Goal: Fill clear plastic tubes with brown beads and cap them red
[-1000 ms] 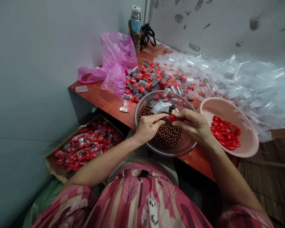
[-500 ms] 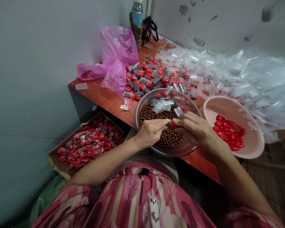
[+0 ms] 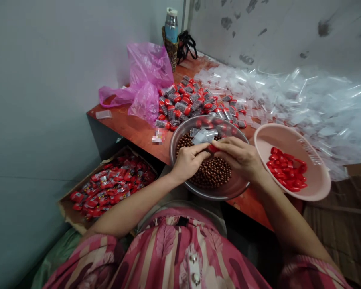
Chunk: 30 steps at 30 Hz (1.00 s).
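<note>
My left hand (image 3: 187, 161) and my right hand (image 3: 241, 155) meet over a metal bowl (image 3: 180, 185). Between their fingertips is a small red plastic cap (image 3: 212, 148), pinched from both sides. Whatever else the fingers enclose is hidden. Small round brown balls (image 3: 214, 173) fill part of the bowl beneath the hands. Several clear plastic containers (image 3: 203, 135) lie on the balls at the bowl's far side. To the right, a pink plastic basin (image 3: 314, 176) holds loose red caps (image 3: 284, 167).
Behind the bowl is a heap of filled, red-capped containers (image 3: 188, 100). Empty clear containers (image 3: 301, 96) spread across the right. A pink plastic bag (image 3: 149, 76) and a flask (image 3: 171, 26) stand behind. Low at left, a cardboard box (image 3: 66, 214) holds red packed pieces.
My hands have shifted slightly left and up over the bowl, still together at the red cap. A clear container seen beside my right hand no longer shows there. The view has tilted slightly.
</note>
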Tool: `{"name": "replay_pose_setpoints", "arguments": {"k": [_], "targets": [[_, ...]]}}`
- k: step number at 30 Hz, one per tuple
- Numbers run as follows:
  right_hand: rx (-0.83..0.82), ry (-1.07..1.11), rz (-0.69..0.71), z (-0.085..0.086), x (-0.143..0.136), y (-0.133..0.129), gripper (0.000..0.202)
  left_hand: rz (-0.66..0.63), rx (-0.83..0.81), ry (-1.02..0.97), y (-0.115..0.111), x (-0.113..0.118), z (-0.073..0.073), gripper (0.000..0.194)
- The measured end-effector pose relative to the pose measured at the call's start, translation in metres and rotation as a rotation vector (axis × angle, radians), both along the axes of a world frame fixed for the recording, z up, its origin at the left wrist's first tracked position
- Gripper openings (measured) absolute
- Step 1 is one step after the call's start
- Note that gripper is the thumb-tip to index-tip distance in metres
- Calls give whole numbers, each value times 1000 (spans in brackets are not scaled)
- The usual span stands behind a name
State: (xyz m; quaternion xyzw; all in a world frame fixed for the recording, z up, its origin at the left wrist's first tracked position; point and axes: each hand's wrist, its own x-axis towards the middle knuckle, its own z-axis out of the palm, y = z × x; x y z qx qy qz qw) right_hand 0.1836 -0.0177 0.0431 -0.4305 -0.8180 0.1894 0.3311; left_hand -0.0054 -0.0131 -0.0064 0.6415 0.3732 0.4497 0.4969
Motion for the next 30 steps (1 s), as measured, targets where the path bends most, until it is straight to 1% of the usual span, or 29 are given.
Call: {"name": "replay_pose_setpoints", "arguments": {"k": [2,4,5,6,7,9,12,13,15,17,18,20,25,28,30], "targets": [[-217,298,-62,-2,1,-3,42,-19,-152,-172,3,2,-1,31],[-406,579,-73,-7,4,-9,59,-28,-281,-309,6,3,-4,37],[-473,685,-70,-10,6,-11,62,-32,-317,-347,6,4,-5,39],[-519,766,-74,-14,7,-14,61,-39,-324,-362,6,4,-6,39],[-546,827,-93,-17,9,-15,56,-44,-304,-352,6,4,-6,38],[-582,891,-148,-21,11,-16,44,-48,-207,-266,4,3,-4,32],[-650,871,-186,-23,10,-11,37,-49,-30,-100,1,1,-1,25],[-709,853,-168,-23,9,-9,37,-37,23,-60,0,1,-1,24],[-883,843,-85,-21,5,-6,38,-3,96,-7,-1,0,-1,25],[-1071,868,17,-20,1,-4,39,19,130,24,-1,0,-2,27],[-1130,891,49,-20,-1,-3,37,17,140,33,-1,0,-2,27],[-1166,940,57,-22,-6,-3,31,11,165,43,-1,-1,-2,27],[-1118,1074,-31,-28,-20,-8,24,27,201,45,-4,-2,-2,24],[-1107,1072,-71,-25,-26,-10,22,27,177,51,-3,-2,-3,26],[-1036,1029,-112,-21,-24,-1,23,63,137,31,-1,0,-5,33]]}}
